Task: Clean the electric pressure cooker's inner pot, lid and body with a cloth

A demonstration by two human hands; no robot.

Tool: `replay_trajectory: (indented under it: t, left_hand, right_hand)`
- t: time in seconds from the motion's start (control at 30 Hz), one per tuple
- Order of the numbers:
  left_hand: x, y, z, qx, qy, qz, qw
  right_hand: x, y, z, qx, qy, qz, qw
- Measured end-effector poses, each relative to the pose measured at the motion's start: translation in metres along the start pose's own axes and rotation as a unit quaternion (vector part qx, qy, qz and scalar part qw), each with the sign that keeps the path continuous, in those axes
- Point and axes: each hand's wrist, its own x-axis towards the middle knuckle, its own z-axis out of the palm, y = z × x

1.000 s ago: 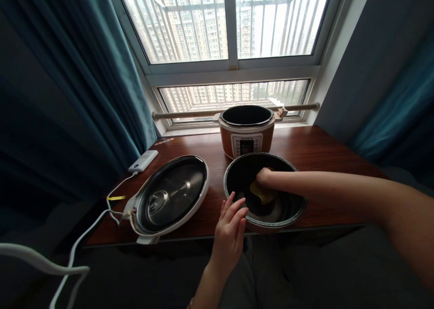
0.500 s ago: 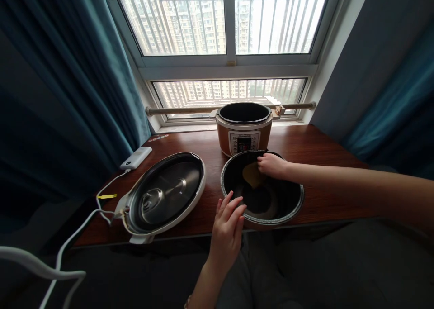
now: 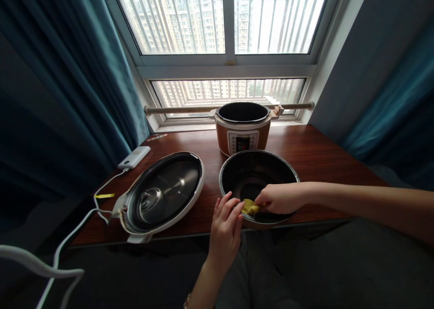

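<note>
A dark inner pot [image 3: 237, 164] stands on the wooden table [image 3: 305, 150] near its front edge. My right hand [image 3: 276, 198] is closed on a yellow sponge [image 3: 250, 206] and presses it against the inside of the pot's near wall. My left hand [image 3: 224, 225] rests on the pot's near-left rim, fingers curled over the edge, steadying it. Behind the pot stands the orange cooker body [image 3: 242, 128], open and without a lid.
The cooker's lid [image 3: 162, 193] lies upside down on the table's left part. A white power bank [image 3: 134, 157] with a white cable [image 3: 84, 218] lies at the left edge. A wooden rod [image 3: 183, 109] runs along the window sill. Blue curtains hang on both sides.
My right hand has carried the sponge from the pot's bottom to the far wall, then round to the near wall. My left hand has stayed on the rim.
</note>
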Motion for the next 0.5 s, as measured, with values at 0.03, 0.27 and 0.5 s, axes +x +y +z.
replay_trajectory:
  t: [0.03,0.27,0.5]
  left_hand:
    - [0.000,0.000,0.000,0.000,0.000,0.000,1.000]
    - [0.001,0.000,-0.001,-0.014,0.005,-0.002,1.000]
    - [0.001,-0.001,-0.002,-0.035,-0.006,-0.004,0.999]
  right_hand:
    - [-0.002,-0.002,-0.002,0.012,0.002,-0.004,1.000]
    - [-0.009,0.029,-0.017,-0.130,-0.136,0.049,0.981]
    - [0.008,0.083,-0.032,-0.327,0.084,0.140,0.931]
